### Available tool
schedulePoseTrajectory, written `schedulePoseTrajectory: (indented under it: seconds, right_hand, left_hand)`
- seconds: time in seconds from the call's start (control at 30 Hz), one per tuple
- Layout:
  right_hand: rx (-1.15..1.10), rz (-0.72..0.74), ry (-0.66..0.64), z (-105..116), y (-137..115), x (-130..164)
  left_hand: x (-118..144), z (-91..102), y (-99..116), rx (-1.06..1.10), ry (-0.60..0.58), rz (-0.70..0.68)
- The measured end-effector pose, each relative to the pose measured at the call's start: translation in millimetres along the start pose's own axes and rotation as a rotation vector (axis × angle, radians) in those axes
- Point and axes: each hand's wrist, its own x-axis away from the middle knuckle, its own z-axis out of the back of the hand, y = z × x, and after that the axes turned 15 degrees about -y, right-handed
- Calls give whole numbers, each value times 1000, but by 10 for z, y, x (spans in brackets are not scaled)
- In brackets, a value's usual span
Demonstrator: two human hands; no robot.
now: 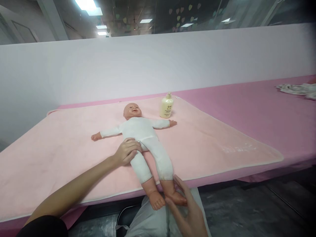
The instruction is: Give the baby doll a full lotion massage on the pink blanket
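From where I sit at the feed, nearest to me are the pale trousers (145,220) of the seated person, with the right hand (191,210) just above them. Its thumb and forefinger are spread wide apart on either side of one foot of the doll (142,128) — how firmly they press, I cannot tell. Both feet hang past the near edge of the table (229,105). A dark sleeve (44,227) ends on the left arm, which reaches in over that edge. The left hand (127,151) lies across the doll's hip and upper thigh, its fingers close together and bent; I cannot tell whether they grip.

The doll lies face up in a white body, head toward the far edge, arms out to both sides. Under it I see a pale pink blanket (202,144), one corner reaching the near edge well to the right. Beyond the doll's outstretched arm, a cream bottle (166,107) stands upright, near the far edge. Also near that edge, far off to the right, lies a crumpled whitish cloth (298,89). Behind it all rises a white partition (148,65) — dark glass (163,16) above.
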Motion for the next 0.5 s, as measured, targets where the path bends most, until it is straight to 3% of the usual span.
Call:
schedulePoseTrajectory:
  seconds: [0.1, 0.33, 0.4, 0.5]
  right_hand:
    - [189, 52, 143, -176, -36, 5]
    - [171, 10, 279, -197, -290, -314]
    - [169, 50, 295, -201, -330, -396]
    - [214, 128, 339, -207, -362, -472]
  left_hand:
    - [-12, 10, -11, 35, 48, 70]
    - [-37, 52, -108, 115, 87, 235]
    - [-32, 50, -175, 234, 221, 403]
    - [-9, 99, -337, 710, 632, 783]
